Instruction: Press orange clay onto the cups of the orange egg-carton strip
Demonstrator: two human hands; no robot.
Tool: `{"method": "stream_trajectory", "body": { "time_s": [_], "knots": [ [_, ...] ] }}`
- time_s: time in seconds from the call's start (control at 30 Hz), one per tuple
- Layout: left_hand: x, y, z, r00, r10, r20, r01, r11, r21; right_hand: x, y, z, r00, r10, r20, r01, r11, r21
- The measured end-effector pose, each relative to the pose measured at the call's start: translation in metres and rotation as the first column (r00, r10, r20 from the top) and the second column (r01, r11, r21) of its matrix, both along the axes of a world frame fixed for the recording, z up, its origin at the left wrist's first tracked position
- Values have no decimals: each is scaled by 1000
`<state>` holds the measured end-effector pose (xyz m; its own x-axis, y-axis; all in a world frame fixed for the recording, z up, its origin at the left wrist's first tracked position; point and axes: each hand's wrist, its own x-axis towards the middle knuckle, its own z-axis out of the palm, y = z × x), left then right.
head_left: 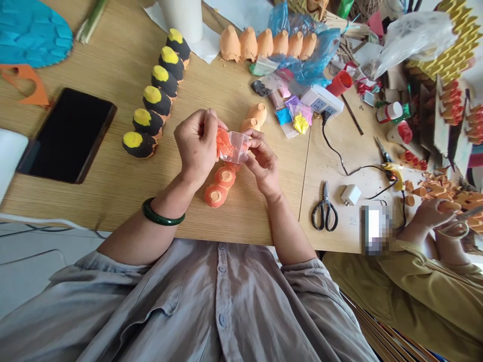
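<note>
My left hand, with a dark green bangle on its wrist, grips one end of a small clear plastic bag with orange-red clay at that end. The fingers of my right hand pinch the bag's other end. Below the bag lies a row of carton cones; the nearer ones are coated orange-red, the farther ones are plain light orange. The bag and my hands hide the middle of this row. Left of my hands stands a slanting row of black cones with yellow tops.
A phone lies at the left. Plain orange cones, clay packets and a power strip are farther back. Scissors and a white adapter lie right. A co-worker's hands are at the far right.
</note>
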<state>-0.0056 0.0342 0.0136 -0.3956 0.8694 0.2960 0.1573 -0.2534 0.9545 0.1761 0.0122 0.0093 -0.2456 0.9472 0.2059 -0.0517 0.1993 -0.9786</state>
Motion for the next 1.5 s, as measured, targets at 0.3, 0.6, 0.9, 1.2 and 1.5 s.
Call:
{"method": "stream_trajectory", "body": {
  "time_s": [0.3, 0.6, 0.9, 1.2, 1.5],
  "knots": [
    [5, 4, 9, 988, 136, 67, -142, 985, 95, -1, -2, 5, 971, -198, -136, 159, 955, -252],
    [7, 2, 10, 983, 179, 35, -181, 981, 66, 4, 6, -2, 969, -147, -199, 89, 957, -276],
    [7, 1, 13, 981, 193, 16, -193, 979, 59, 10, 9, -7, 964, -112, -241, 43, 961, -273],
    [8, 0, 14, 988, 149, 48, -150, 988, 29, 12, 10, -5, 975, -139, -173, 74, 939, -336],
    [11, -8, 22, 996, 84, 18, -84, 996, 20, 11, 5, 11, 966, -85, -244, 6, 952, -307]
  ]
}}
